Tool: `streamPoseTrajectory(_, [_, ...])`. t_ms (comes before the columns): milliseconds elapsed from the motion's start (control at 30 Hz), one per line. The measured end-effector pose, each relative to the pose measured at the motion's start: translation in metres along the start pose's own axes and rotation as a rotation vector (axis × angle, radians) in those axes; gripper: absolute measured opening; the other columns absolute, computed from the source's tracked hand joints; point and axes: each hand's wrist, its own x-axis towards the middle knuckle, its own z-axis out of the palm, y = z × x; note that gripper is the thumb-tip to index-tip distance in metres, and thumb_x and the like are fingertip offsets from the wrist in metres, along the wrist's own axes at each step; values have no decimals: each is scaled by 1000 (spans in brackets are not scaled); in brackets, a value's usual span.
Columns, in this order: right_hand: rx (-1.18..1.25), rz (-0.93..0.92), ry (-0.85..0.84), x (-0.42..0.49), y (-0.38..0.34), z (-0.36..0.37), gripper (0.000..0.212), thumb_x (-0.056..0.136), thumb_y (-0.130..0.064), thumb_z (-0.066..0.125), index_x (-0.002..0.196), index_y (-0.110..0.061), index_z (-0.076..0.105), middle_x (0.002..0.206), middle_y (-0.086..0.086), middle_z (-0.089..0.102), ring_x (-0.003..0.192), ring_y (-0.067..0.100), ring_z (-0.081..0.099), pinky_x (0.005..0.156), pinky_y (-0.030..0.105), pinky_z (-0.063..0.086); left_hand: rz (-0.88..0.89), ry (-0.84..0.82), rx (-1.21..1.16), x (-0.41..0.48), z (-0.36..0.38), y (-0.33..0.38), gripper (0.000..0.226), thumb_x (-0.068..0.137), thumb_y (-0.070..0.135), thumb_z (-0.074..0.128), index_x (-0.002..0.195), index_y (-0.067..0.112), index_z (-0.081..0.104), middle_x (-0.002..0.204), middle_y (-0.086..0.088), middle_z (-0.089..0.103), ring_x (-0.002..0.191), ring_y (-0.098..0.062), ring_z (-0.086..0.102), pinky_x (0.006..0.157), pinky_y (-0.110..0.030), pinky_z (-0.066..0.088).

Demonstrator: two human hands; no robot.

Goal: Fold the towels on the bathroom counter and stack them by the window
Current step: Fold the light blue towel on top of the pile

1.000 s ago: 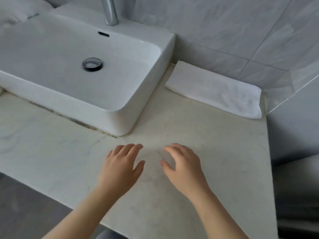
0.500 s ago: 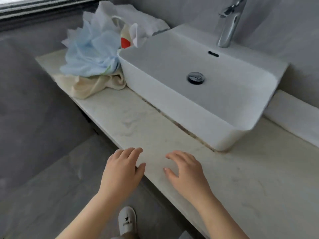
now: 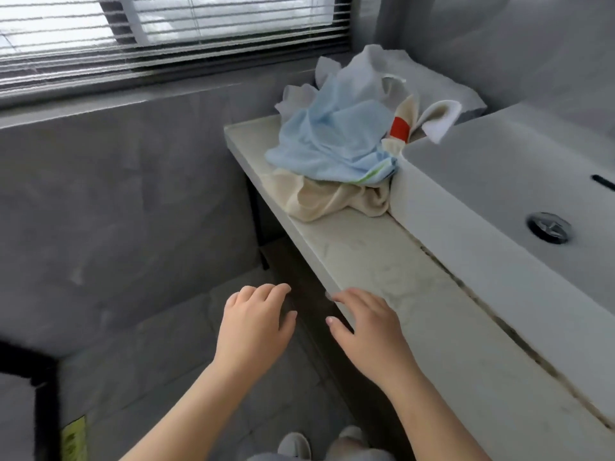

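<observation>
Our left hand (image 3: 253, 324) and right hand (image 3: 366, 331) hover with fingers (image 3: 269, 292) loosely spread, holding nothing. Crumpled towels (image 3: 336, 144) lie heaped on the worktop (image 3: 366, 257), against the sink (image 3: 499, 194), near the window (image 3: 166, 28).

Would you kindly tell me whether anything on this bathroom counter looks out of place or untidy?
Yes. On the counter, beside the sink, lies a crumpled heap: a light blue towel over a beige towel, white towels behind, none folded. Also, a dark grimy line runs along the seam between sink and counter.
</observation>
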Motion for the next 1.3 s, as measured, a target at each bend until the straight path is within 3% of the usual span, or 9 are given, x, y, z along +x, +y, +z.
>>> streamPoseTrajectory(133, [-35,-46,-56,32,-10,5,40,95,-38,47,133,-29,47,138,-14,44,130,6,34,110,24,27,-85,0,15,9,5,-22,34,67,33,63,94,16,71,82,6,69,68,-22,64,66,-35,52])
streamPoseTrajectory(333, [-64,-89,-78,96,-18,0,40,95,-41,45,133,-29,47,136,-14,45,129,7,34,105,21,24,-130,-11,14,52,10,-49,38,60,26,84,93,17,70,84,6,69,66,-20,62,64,-34,52])
streamPoseTrajectory(433, [-83,-121,-93,137,-22,-2,59,81,-54,32,128,-26,54,130,-10,52,123,13,43,100,27,31,-151,-1,0,90,14,-58,39,59,25,85,93,16,70,84,5,69,67,-21,63,64,-35,52])
streamPoseTrajectory(533, [-102,-126,-110,178,-20,-5,49,82,-44,45,124,-22,58,125,-5,56,119,17,48,99,33,38,-155,11,-16,131,19,-66,38,60,25,84,94,16,70,84,4,68,67,-22,62,64,-33,52])
streamPoseTrajectory(600, [-111,-187,-18,203,-19,-8,36,81,-35,55,111,-18,66,113,1,63,108,24,58,92,37,46,-150,17,-28,158,22,-71,34,63,27,79,94,16,70,84,4,68,66,-21,61,63,-32,51])
streamPoseTrajectory(700, [-135,-251,115,235,-10,-12,34,74,-35,48,91,-14,70,98,5,67,91,28,64,80,40,54,-152,-7,-35,195,32,-75,33,63,27,74,94,14,70,84,2,68,65,-23,61,60,-33,51])
streamPoseTrajectory(1033, [-256,-87,314,311,12,-24,40,74,-33,42,91,-14,72,107,13,67,109,36,53,83,51,49,-101,-203,-49,289,50,-77,38,63,32,65,98,16,68,108,-11,67,85,-33,67,63,-37,54])
streamPoseTrajectory(1133, [-285,-20,330,329,12,-27,45,75,-37,41,98,-13,71,112,15,64,110,37,48,84,53,47,-85,-206,-54,307,52,-84,41,72,28,74,110,15,65,121,-14,62,102,-36,63,75,-42,53])
streamPoseTrajectory(1300, [-253,159,184,351,18,-30,47,87,-35,54,132,-22,51,144,10,41,127,36,42,97,49,39,-101,-255,-112,337,55,-87,47,94,35,48,139,26,38,152,-1,26,137,-23,27,106,-35,31])
